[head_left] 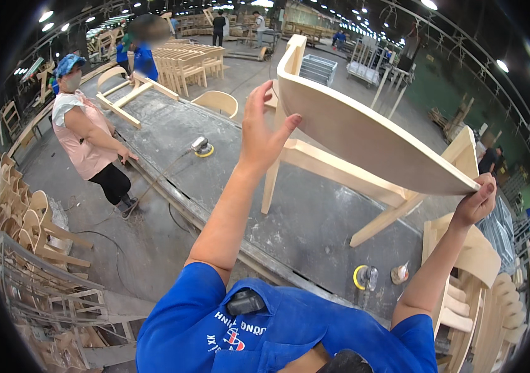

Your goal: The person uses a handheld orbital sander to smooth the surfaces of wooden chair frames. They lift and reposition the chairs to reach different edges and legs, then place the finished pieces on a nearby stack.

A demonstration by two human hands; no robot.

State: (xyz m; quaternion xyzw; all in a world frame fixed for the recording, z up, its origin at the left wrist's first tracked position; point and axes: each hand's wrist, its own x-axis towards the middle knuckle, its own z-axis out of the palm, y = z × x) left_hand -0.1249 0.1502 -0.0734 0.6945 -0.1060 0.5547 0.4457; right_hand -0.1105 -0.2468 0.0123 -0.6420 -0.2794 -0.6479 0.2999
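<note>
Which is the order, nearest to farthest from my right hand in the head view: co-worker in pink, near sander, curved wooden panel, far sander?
From your right hand:
1. Curved wooden panel: touching, its right end gripped.
2. Near sander: lower left of it.
3. Far sander: well left.
4. Co-worker in pink: far left.

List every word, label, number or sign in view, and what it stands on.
Blue shirt: white lettering beside a small red-and-white emblem on the chest; I won't copy its words.
Near sander, far sander: any markings are too small to read.
Wooden chair: no lettering shows.
</note>
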